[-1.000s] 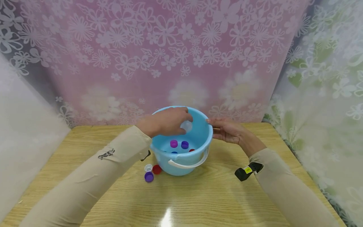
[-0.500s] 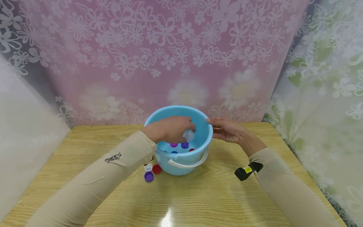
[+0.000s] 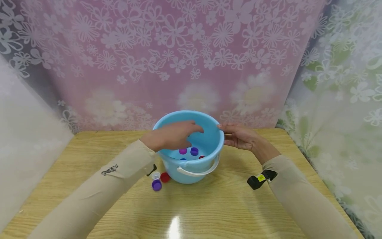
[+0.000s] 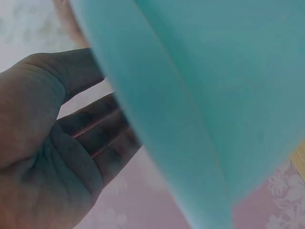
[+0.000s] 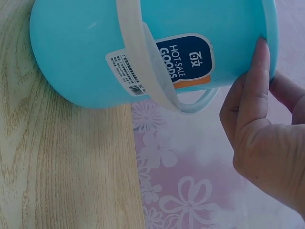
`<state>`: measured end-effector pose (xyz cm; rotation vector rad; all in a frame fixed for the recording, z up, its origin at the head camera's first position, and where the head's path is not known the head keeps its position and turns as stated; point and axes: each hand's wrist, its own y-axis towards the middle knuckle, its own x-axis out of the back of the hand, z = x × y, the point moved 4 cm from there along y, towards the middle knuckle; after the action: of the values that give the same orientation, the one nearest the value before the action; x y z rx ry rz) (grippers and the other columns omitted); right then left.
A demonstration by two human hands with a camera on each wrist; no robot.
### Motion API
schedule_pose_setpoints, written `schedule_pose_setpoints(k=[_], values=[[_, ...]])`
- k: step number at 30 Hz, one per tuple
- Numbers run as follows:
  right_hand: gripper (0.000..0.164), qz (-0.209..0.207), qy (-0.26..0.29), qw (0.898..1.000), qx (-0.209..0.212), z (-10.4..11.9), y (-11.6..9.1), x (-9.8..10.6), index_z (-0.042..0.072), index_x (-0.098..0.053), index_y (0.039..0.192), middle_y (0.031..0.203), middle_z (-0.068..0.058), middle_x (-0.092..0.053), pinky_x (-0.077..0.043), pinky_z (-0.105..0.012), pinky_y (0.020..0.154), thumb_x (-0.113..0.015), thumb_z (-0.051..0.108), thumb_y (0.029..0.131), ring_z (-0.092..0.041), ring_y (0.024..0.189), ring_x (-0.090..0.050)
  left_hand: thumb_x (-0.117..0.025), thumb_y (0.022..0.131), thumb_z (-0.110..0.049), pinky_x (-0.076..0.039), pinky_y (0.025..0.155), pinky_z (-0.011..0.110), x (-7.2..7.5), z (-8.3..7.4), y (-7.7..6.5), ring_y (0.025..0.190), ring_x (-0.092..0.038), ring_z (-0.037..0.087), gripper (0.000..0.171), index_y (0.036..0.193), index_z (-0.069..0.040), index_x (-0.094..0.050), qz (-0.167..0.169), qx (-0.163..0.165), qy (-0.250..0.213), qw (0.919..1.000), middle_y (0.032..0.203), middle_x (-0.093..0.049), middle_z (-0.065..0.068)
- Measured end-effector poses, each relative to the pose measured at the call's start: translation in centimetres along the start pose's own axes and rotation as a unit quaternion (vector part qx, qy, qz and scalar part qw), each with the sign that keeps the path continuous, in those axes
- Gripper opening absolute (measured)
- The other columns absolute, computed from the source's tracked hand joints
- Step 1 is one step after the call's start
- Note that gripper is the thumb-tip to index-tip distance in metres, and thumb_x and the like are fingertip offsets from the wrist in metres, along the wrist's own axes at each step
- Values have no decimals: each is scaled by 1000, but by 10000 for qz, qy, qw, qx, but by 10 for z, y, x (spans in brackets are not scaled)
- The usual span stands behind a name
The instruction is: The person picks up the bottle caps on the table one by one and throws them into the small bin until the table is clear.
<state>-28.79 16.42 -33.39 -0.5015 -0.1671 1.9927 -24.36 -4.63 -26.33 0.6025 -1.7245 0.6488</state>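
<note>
A light blue bucket (image 3: 191, 172) stands upright on the table, its white handle (image 3: 198, 173) hanging down at the front. My left hand (image 3: 173, 135) hovers over the opening, fingers loosely spread and holding nothing. In the left wrist view, the rim cuts across its fingertips. With its fingers outside and its thumb at the edge, my right hand (image 5: 269, 109) pinches the right side of the rim. Inside the bucket lie a magenta bottle cap (image 3: 183, 151), a purple cap (image 3: 194, 151) and parts of a red cap (image 3: 202, 157) and a blue one; my left hand hides some of the inside.
Left of the bucket's base, a white cap (image 3: 156, 176), a red cap (image 3: 165, 177) and a purple cap (image 3: 156, 185) lie on the wooden table (image 3: 209, 212). A pink floral curtain (image 3: 191, 66) hangs behind the table's back edge.
My left hand lowered a whitish translucent round thing into the bucket and let it go; it is out of sight now. That hand has drawn back slightly left, while the right stays put.
</note>
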Motion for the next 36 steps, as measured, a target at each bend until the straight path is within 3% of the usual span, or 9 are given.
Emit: schedule_pose_setpoints(k=[7, 12, 16, 21, 25, 27, 28, 32, 36], values=[[32, -101, -47, 9999, -18, 1, -1, 1, 2, -51, 124, 112, -11, -56, -55, -31, 82, -56, 21, 98, -22, 97, -64, -61, 92, -18, -51, 81, 32, 8, 16, -20, 94, -59, 15, 36, 128, -14, -58, -990, -159, 6, 9950, 119, -56, 3], [29, -91, -30, 10000, 4, 0, -2, 2, 1, -54, 120, 110, -11, -57, -55, -30, 81, -56, 20, 98, -21, 95, -64, -62, 91, -17, -53, 76, 32, 9, 24, -39, 93, -59, 16, 29, 119, -12, -62, -2017, -263, -26, 9791, 116, -57, 3], [31, -68, -67, 9999, 48, 0, -2, 3, 1, -53, 122, 111, -11, -57, -55, -30, 81, -56, 21, 98, -21, 95, -64, -61, 89, -11, -53, 68, 32, 12, 33, -56, 91, -60, 18, 24, 113, -9, -63, -3085, -218, -91, 9509, 109, -58, 4], [40, -81, -106, 9999, 100, 0, -4, 4, 0, -46, 130, 116, -11, -54, -54, -31, 84, -56, 22, 98, -21, 98, -64, -56, 86, -3, -52, 63, 34, 10, 51, -77, 85, -57, 21, 17, 102, -5, -62, -4488, 12, -377, 8929, 100, -57, 8], [35, -99, -125, 9998, 114, 0, -4, 3, 0, -51, 126, 116, -11, -54, -54, -32, 83, -55, 21, 99, -21, 99, -63, -54, 84, 3, -48, 62, 33, -3, 70, -98, 82, -52, 22, 14, 97, -1, -59, -5042, 290, -703, 8602, 95, -53, 11], [30, -98, -137, 9998, 127, 0, -3, 3, 0, -55, 121, 114, -11, -55, -55, -32, 82, -55, 21, 99, -21, 98, -63, -53, 84, 4, -46, 62, 33, -14, 82, -108, 81, -51, 23, 14, 97, 0, -57, -4965, 517, -876, 8620, 94, -51, 12], [28, -109, -130, 9998, 130, 0, -3, 2, 1, -56, 119, 113, -11, -56, -55, -32, 82, -55, 20, 99, -21, 98, -63, -53, 84, 3, -46, 62, 33, -21, 88, -111, 81, -51, 23, 14, 98, 0, -57, -4803, 682, -935, 8694, 94, -51, 11], [26, -168, -113, 9997, 110, 0, -1, 1, 1, -57, 116, 112, -11, -56, -55, -31, 82, -54, 21, 99, -20, 96, -64, -53, 88, -2, -49, 68, 37, -57, 111, -116, 87, -54, 25, 19, 106, -3, -55, -3477, 1271, -1161, 9217, 103, -52, 11], [33, -143, -126, 9998, 109, 0, 0, -2, -1, -51, 123, 115, -12, -54, -54, -31, 82, -54, 22, 99, -21, 98, -63, -57, 88, -5, -52, 77, 42, -94, 120, -116, 94, -58, 28, 29, 117, -2, -56, -2002, 1255, -1083, 9656, 112, -53, 12]])
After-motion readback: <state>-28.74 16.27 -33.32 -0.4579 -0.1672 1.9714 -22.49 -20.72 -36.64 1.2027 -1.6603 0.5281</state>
